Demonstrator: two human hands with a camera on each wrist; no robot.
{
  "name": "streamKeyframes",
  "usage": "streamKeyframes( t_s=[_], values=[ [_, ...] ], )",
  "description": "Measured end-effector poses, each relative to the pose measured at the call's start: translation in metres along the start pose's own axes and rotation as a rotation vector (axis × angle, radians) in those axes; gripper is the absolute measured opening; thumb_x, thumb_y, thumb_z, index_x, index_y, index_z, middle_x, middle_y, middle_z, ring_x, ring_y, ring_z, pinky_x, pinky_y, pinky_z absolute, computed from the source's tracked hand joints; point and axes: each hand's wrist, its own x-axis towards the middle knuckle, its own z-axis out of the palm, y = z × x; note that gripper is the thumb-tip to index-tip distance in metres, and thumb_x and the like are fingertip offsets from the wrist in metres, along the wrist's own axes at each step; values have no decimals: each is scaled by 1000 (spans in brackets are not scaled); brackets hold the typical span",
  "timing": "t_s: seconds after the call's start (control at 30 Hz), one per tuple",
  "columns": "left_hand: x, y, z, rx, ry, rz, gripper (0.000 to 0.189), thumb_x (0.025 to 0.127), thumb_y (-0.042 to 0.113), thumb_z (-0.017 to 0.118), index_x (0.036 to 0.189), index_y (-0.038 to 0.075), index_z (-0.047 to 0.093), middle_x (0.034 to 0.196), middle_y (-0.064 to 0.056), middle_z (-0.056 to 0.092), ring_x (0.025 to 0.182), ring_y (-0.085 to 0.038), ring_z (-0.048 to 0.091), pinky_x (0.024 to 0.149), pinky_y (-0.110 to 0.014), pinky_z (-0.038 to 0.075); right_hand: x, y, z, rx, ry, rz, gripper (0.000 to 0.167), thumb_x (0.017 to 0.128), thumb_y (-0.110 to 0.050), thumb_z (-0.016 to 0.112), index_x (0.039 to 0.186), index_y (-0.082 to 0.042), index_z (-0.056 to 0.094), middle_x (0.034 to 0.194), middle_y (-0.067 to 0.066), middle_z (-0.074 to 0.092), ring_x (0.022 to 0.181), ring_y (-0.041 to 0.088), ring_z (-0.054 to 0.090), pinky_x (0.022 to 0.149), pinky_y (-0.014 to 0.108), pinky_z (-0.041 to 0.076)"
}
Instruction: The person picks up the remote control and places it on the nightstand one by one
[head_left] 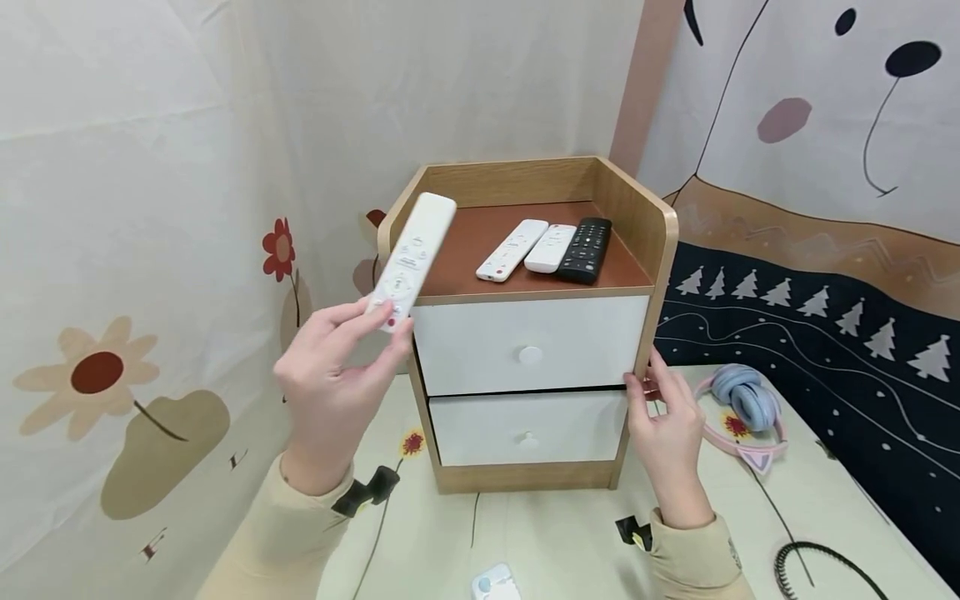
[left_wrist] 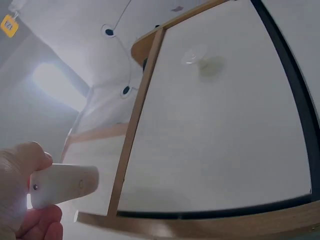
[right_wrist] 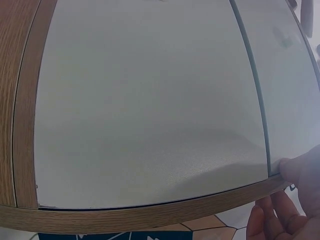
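Note:
My left hand pinches the lower end of a white remote control, raised and tilted in front of the left edge of a small wooden cabinet. In the left wrist view the remote's end sticks out from between thumb and fingers. My right hand grips the cabinet's right side edge, thumb on the front and fingers around the side, as the right wrist view shows. On the cabinet's brown top lie a long white remote, a shorter white remote and a black remote, side by side.
The cabinet has an upper white drawer and a lower white drawer, with round knobs. Right of it lie pink and blue headphones and a black coiled cord. A small white and blue item lies at the front.

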Motion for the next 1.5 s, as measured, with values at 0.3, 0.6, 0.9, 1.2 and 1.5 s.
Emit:
streamKeyframes(
  t_s=[0.3, 0.6, 0.9, 1.2, 1.5],
  values=[
    [5, -3, 21, 92, -229, 38, 23, 83, 12, 92, 104, 7, 89, 98, -19, 84, 86, -35, 78, 69, -48, 61, -2, 1, 2, 0, 2, 6, 59, 94, 5, 81, 150, -3, 66, 101, 24, 74, 87, 25, 66, 87, -3, 46],
    [12, -3, 30, 202, -303, 46, 15, 88, 18, 89, 100, 9, 90, 93, -14, 84, 77, -31, 77, 61, -43, 58, -2, 1, 4, 4, -3, 10, 58, 95, 4, 80, 150, -3, 67, 101, 23, 75, 89, 18, 65, 87, -3, 46],
    [28, 6, 41, 357, -522, -18, 25, 100, 35, 80, 115, 18, 89, 109, -7, 87, 88, -26, 84, 48, -40, 52, 0, 1, 2, -8, 1, 0, 57, 95, 4, 80, 151, -3, 66, 100, 24, 75, 87, 32, 68, 87, -4, 44],
    [37, 16, 52, 439, -696, -166, 32, 106, 42, 64, 129, 30, 84, 127, 3, 84, 87, -30, 83, 44, -35, 38, -1, 1, 1, -13, -3, 8, 57, 96, 4, 80, 150, -2, 66, 100, 24, 75, 87, 31, 66, 87, -4, 44],
    [40, 22, 59, 494, -768, -190, 34, 107, 39, 59, 131, 32, 83, 133, 1, 82, 99, -33, 84, 44, -39, 44, 0, 1, 1, -4, 0, 12, 58, 96, 4, 80, 151, -3, 66, 101, 24, 75, 88, 29, 66, 87, -3, 44]
  ],
)
